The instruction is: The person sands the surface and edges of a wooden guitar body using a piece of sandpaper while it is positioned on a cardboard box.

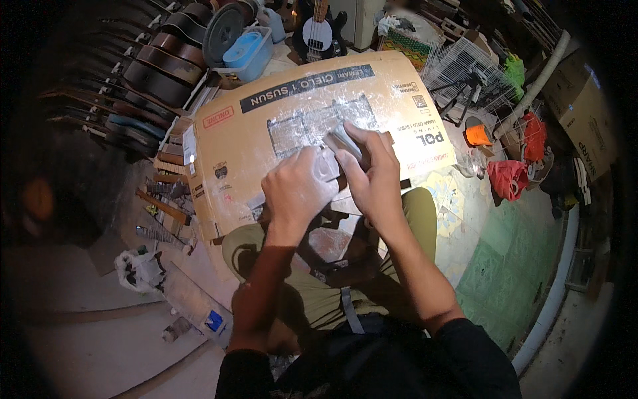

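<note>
Both my hands are closed over a sheet of brown cardboard [232,146] dusted with white powder. My left hand [294,193] grips a pale, dusty piece [326,162] with its fingers curled. My right hand [370,174] pinches a grey, flat, slightly curved piece [345,142] between thumb and fingers, just right of my left hand and touching or nearly touching the pale piece. The undersides of both pieces are hidden by my fingers, so I cannot tell exactly what they are. My legs [419,226] lie under the cardboard's near edge.
Guitars [156,70] line the left wall; a black guitar [318,36] and blue tub [242,50] stand beyond. A wire cage [468,70], orange item [478,136] and red bags [508,179] lie right, near leaning cartons [578,113]. A wrapped roll [189,302] lies lower left.
</note>
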Demonstrator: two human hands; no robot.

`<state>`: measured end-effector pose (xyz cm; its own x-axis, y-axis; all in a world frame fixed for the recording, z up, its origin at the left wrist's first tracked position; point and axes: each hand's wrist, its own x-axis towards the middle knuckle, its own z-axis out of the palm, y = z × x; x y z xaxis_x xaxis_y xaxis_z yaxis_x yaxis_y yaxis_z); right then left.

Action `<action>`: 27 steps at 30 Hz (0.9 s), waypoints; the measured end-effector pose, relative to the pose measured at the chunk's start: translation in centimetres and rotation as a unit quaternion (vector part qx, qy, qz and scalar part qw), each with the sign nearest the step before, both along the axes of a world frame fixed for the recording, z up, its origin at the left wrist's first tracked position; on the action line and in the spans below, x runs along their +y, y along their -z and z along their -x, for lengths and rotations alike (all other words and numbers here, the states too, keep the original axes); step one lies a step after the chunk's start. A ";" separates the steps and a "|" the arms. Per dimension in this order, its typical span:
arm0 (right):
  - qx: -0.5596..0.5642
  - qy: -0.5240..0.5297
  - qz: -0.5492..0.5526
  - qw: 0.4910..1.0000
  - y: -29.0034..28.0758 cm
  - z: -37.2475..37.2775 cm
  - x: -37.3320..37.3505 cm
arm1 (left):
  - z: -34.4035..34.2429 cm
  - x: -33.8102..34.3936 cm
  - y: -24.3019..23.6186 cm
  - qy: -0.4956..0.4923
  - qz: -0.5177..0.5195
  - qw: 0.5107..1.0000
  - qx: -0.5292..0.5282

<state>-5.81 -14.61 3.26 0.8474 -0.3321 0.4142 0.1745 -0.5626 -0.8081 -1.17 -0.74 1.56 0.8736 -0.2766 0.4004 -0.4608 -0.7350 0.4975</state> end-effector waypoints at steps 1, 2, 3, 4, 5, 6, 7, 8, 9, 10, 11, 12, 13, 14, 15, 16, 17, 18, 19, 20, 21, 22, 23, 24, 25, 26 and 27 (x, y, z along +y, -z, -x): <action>0.002 -0.006 -0.004 1.000 0.6 0.7 0.4 | 0.1 0.5 0.3 -0.006 -0.004 1.000 0.002; -0.004 -0.009 0.023 1.000 1.2 1.9 0.7 | -0.2 0.9 0.4 0.002 0.004 1.000 -0.008; -0.011 -0.012 0.049 0.999 1.9 3.1 1.2 | -0.4 1.2 0.6 0.011 0.011 1.000 -0.017; -0.026 0.013 0.081 0.996 1.3 4.3 1.6 | -0.1 0.8 0.7 0.008 0.000 1.000 0.010; -0.028 0.013 0.085 0.996 0.8 3.7 1.2 | -0.2 0.7 0.5 0.008 0.005 1.000 0.009; 0.002 -0.001 0.054 0.999 0.1 2.4 0.6 | -0.3 0.5 0.3 0.009 0.030 0.999 -0.020; 0.041 -0.011 0.016 0.999 -0.2 1.4 0.6 | 0.1 0.5 0.5 0.014 0.050 0.998 -0.039; -0.001 -0.001 -0.020 1.000 0.5 -0.2 0.5 | -0.1 0.3 0.7 -0.007 0.036 0.999 -0.034; 0.001 0.000 -0.020 1.000 0.8 0.9 0.5 | 0.1 0.1 0.7 -0.006 0.035 0.999 -0.032; 0.001 -0.004 0.000 1.000 1.3 2.4 1.1 | -0.1 0.7 0.7 0.002 0.031 0.999 -0.032; 0.000 -0.004 0.023 1.000 1.9 3.7 1.4 | -0.4 0.9 0.8 0.014 0.032 0.999 -0.034; -0.023 0.015 0.055 0.998 2.4 4.7 1.7 | -0.6 0.9 0.3 0.011 0.032 0.999 -0.042; -0.025 0.016 0.059 0.998 1.8 4.0 1.4 | -0.6 0.5 0.0 0.007 0.033 0.999 -0.039; -0.019 0.011 0.048 0.999 1.3 2.8 1.0 | -0.3 0.3 0.0 0.005 0.029 0.999 -0.032; -0.013 0.005 0.037 0.999 0.9 1.5 0.6 | 0.0 0.3 0.0 0.003 0.025 0.999 -0.024; -0.003 -0.003 -0.013 1.000 0.4 -0.2 0.5 | -0.4 0.2 0.2 -0.001 0.036 0.999 -0.031; -0.003 -0.006 -0.012 1.000 0.6 0.3 0.6 | -0.3 0.3 0.4 -0.004 0.036 0.999 -0.030; -0.015 -0.011 0.021 1.000 1.1 1.7 0.9 | -0.3 0.5 0.6 -0.004 0.028 1.000 -0.006; -0.033 -0.018 0.053 0.998 1.7 2.6 1.3 | -0.7 0.9 0.9 -0.007 0.018 1.000 0.011; -0.038 -0.003 0.097 0.995 1.4 3.9 1.7 | -0.6 0.7 0.8 -0.002 0.019 1.000 -0.011; -0.044 -0.006 0.100 0.994 1.1 3.0 1.5 | -0.8 0.7 0.6 -0.006 0.023 1.000 -0.017; -0.020 -0.010 0.057 0.998 0.5 1.9 1.1 | -0.4 0.2 0.1 -0.006 0.043 0.999 -0.033; 0.011 -0.012 0.010 1.000 0.0 1.0 0.8 | 0.1 0.0 0.0 -0.005 0.059 0.997 -0.044; -0.003 -0.002 -0.013 1.000 -0.3 0.0 0.6 | 0.0 -0.2 0.4 -0.003 0.033 0.999 0.005; -0.004 -0.010 -0.018 1.000 0.3 0.6 1.1 | 0.1 0.4 0.5 -0.011 0.027 1.000 0.005; -0.019 -0.010 0.011 1.000 1.3 1.8 1.5 | -0.1 0.8 0.6 -0.007 0.022 1.000 0.001; -0.034 -0.010 0.039 0.999 2.1 3.0 1.9 | -0.4 1.2 0.7 -0.002 0.016 1.000 -0.003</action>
<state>-8.84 -12.68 1.18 0.8220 -0.2804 0.4958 0.2397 -0.6193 -0.7477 -0.81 0.42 0.89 0.8719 -0.2603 0.4148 -0.4615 -0.7202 0.5181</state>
